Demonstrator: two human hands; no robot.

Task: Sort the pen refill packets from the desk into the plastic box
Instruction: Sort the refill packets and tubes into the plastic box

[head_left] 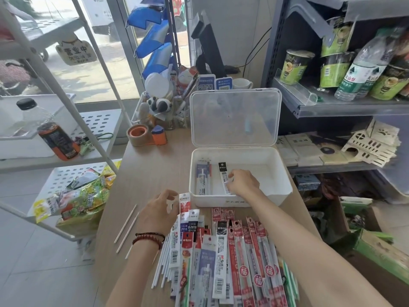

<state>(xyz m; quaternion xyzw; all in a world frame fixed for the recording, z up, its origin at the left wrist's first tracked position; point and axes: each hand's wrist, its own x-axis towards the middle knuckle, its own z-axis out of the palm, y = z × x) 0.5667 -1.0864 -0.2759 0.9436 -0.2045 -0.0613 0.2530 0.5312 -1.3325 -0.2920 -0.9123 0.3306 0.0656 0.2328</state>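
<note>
White plastic box (270,171) has the right hand (243,182) inside, fingertips pinching a black-topped packet (224,173); left hand (158,211) half-curled by a red packet (185,203), can't tell if it's gripping.

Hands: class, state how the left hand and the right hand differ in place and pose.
The left hand is over the packet pile; the right hand is inside the plastic box. The left wrist wears bead bracelets; the right is bare. The right hand holds a black-topped packet; the left hand's grip is unclear. Both are palm down.
</note>
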